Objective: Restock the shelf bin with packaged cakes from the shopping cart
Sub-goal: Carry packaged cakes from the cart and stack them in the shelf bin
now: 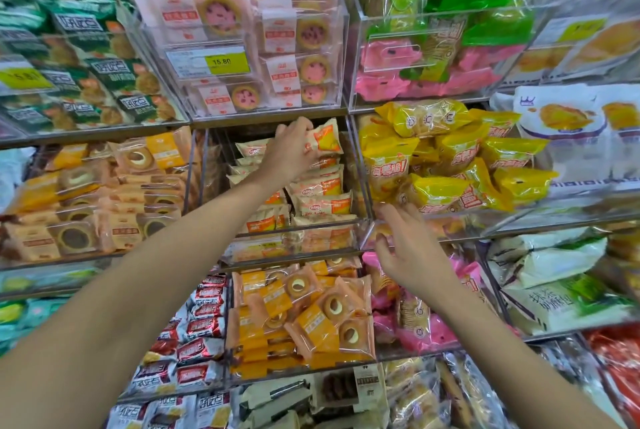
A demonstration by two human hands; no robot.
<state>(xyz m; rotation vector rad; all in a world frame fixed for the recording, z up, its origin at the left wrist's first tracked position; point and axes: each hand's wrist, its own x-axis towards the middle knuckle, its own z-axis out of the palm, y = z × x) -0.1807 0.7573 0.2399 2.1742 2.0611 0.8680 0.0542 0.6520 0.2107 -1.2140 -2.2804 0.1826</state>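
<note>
Two hands work the bin [298, 248]: left hand [291, 148] pinches a cake pack [325, 138] above the stacks; right hand [412, 252], fingers spread, touches the bin's front right corner.

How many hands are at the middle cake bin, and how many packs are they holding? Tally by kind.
Hands: 2, the left hand inside the cake bin and the right hand open at its front right corner
Packs held: 1, an orange-and-white cake pack in the left hand
Total: 3

The left hand [291, 148] hides part of its cake packet [325, 138].
</note>
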